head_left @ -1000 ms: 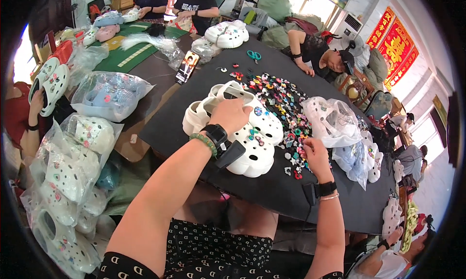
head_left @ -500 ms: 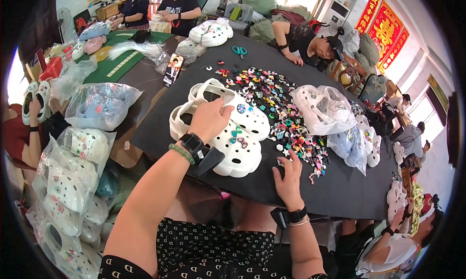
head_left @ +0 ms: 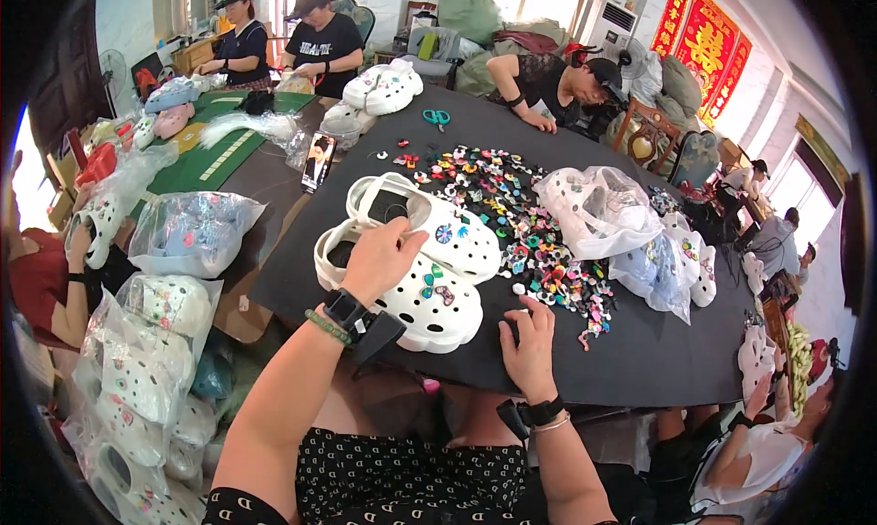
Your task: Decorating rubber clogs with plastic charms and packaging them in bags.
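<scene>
Two white clogs lie side by side on the dark table. The far clog point(head_left: 475, 253) has blue charms on its top; the near clog point(head_left: 416, 320) carries green, blue and mottled charms. My left hand point(head_left: 384, 260) reaches over the near clog to the far clog's opening, thumb and fingertips pinched together. A thin dark loop shows at these fingertips; what they hold is too small to make out. To the right of the clogs, my right hand point(head_left: 530, 342) hovers over the table with fingers curved and apart, holding nothing visible. A small white charm point(head_left: 518, 288) lies just beyond its fingertips.
A spread of colourful charms point(head_left: 512, 205) covers the table's middle. Bagged clogs point(head_left: 598, 210) stand right of it, with more bags point(head_left: 151, 370) at left. Teal scissors point(head_left: 437, 118) and a phone point(head_left: 318, 162) lie farther off. Co-workers sit around the tables.
My view has tilted upward slightly. The left hand stays pinched at the far clog's opening, where a thin loop now shows. A second blue charm is now visible on the far clog.
</scene>
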Demonstrator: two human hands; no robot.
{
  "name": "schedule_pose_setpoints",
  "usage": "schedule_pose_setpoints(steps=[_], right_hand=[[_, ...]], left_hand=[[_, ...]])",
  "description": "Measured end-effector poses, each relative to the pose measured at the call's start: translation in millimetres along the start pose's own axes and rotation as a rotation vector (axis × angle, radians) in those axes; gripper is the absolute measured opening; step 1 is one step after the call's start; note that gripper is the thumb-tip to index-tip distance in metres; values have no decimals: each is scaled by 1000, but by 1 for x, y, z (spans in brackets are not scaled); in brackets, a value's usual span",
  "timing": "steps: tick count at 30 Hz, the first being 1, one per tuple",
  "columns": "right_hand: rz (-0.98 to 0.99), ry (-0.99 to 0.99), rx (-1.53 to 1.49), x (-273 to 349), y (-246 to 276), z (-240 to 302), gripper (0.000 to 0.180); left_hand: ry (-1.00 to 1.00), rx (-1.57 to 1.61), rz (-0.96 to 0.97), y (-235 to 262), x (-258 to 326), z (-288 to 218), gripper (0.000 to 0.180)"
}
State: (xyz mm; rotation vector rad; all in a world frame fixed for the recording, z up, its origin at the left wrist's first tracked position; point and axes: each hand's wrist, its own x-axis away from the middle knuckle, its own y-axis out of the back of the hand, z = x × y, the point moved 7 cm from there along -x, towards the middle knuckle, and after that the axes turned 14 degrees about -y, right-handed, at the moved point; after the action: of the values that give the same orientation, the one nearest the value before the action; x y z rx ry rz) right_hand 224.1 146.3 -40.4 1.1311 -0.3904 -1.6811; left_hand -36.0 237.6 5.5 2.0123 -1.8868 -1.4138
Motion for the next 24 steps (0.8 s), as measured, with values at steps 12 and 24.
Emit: schedule_pose_setpoints(steps=[12,24], right_hand=[[71,-27,31,2,-3,3,13],[122,-86,65,-5,-4,13,14]], left_hand=[[-11,75,98,18,7,0,32],[281,-183,5,210,-54,156,40]])
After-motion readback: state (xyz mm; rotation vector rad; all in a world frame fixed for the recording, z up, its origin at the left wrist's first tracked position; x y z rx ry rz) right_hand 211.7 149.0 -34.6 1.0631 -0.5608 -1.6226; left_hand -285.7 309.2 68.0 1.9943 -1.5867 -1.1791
